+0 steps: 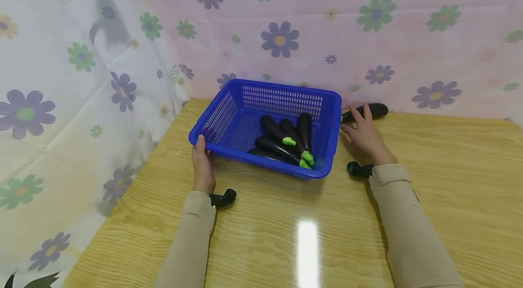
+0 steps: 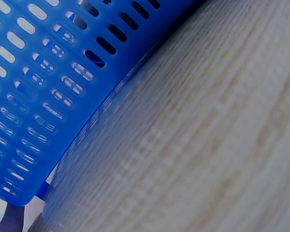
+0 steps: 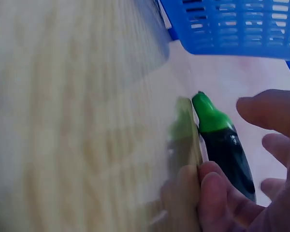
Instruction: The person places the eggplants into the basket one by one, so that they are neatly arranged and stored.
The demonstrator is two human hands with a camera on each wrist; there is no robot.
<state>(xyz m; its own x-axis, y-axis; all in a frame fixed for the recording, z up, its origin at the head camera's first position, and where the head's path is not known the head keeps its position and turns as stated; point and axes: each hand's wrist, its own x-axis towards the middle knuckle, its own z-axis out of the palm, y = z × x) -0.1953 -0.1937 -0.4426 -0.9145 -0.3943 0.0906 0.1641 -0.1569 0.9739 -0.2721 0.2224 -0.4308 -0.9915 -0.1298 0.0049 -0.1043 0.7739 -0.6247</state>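
Note:
A blue plastic basket [image 1: 269, 161] with slotted walls holds several dark eggplants [image 1: 273, 129] with green caps, bunched toward its right side. My left hand [image 1: 202, 165] grips the basket's front left corner, thumb over the rim and the other fingers hidden beneath. To the right of the basket, a single eggplant [image 1: 373, 111] lies on the table against the back cloth, its green cap [image 3: 210, 113] toward the basket. Around this eggplant my right hand [image 1: 365, 138] is spread, fingers over its middle in the head view; a gap shows between some fingers and its skin in the right wrist view.
The wood-grain table [image 1: 261, 233] has a bright light reflection near the front. Flower-print cloth [image 1: 318, 47] stands behind it and along the left side. A dark wrist camera [image 1: 224, 198] sits on the left wrist, and another camera [image 1: 359, 170] on the right.

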